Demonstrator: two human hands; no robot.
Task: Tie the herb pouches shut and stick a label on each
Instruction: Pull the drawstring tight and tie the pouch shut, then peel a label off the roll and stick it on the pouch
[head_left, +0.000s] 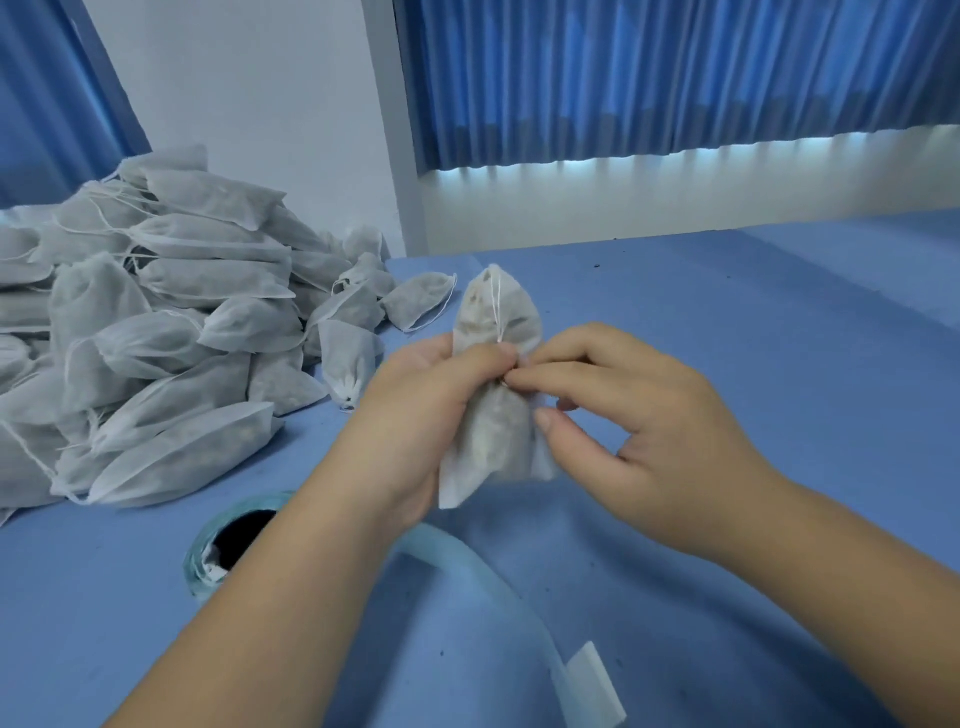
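Note:
A white mesh herb pouch (493, 312) is held above the blue table, its neck squeezed between both hands. My left hand (421, 410) grips the pouch around its middle from the left. My right hand (623, 410) pinches the drawstring at the neck with fingertips meeting the left thumb. A thin white string (497, 306) runs up the pouch's upper part. A roll of labels (208, 561) lies near my left forearm, its backing strip (488, 587) curling right to a white label (597, 686).
A large heap of similar white pouches (156, 322) covers the left side of the blue table (753, 322). One pouch (421, 301) lies apart behind the hands. Blue curtains (675, 78) and a white wall stand at the back.

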